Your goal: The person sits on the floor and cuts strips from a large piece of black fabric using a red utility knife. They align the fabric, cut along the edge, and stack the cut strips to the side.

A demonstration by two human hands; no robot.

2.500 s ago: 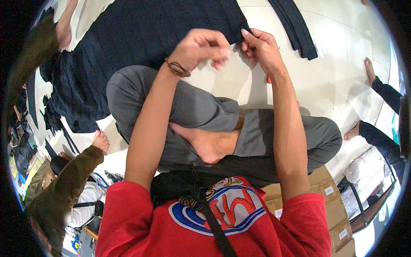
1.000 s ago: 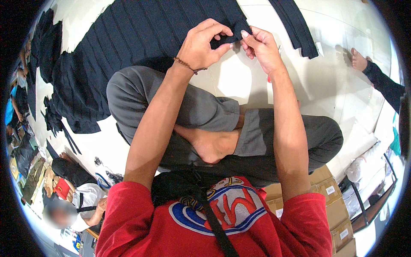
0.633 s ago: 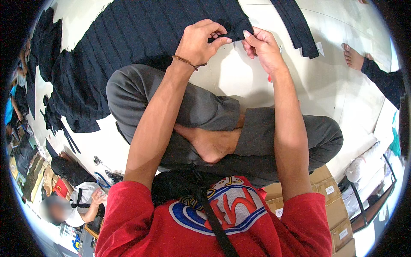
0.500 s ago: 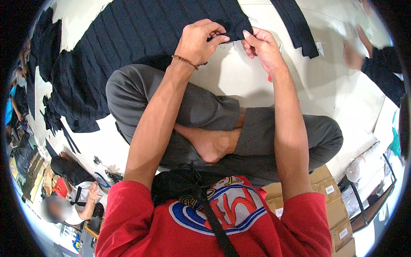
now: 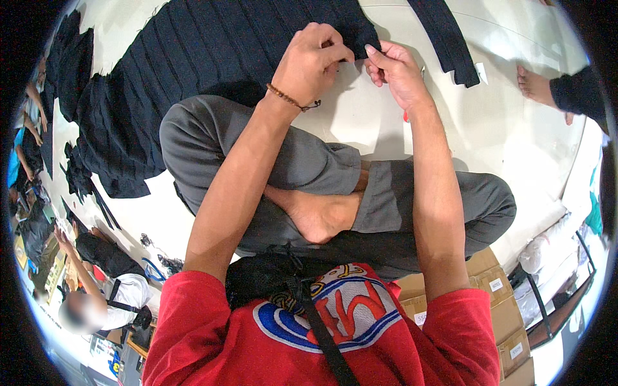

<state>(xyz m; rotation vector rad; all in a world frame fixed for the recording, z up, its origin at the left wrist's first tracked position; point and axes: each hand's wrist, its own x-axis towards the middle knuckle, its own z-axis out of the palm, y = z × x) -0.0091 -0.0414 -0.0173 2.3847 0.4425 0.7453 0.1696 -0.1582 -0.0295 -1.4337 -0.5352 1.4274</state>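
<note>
A large black ribbed fabric piece (image 5: pixel 232 35) lies spread on the pale floor (image 5: pixel 502 161), reaching a corner near my hands. My right hand (image 5: pixel 393 71) pinches that corner between thumb and forefinger, with the other fingers curled below. Just left of it my left hand (image 5: pixel 312 58), a beaded bracelet on its wrist, has its fingers bent and closed by the fabric's lower edge; what they hold, if anything, is hidden. A small red object (image 5: pixel 405 116) shows beside my right wrist, mostly covered.
My crossed legs lie below my hands. A narrow black strip (image 5: pixel 444 38) lies at upper right near a co-worker's bare foot (image 5: pixel 533 87). Cardboard boxes (image 5: pixel 489 283) and white bundles (image 5: pixel 541 251) are lower right. Co-workers (image 5: pixel 112 270) and cloth piles line the left.
My left hand came to the fabric corner beside my right, then rose slightly and turned, fingers more curled. My right hand stays pinched there. Co-workers at both sides shifted their limbs.
</note>
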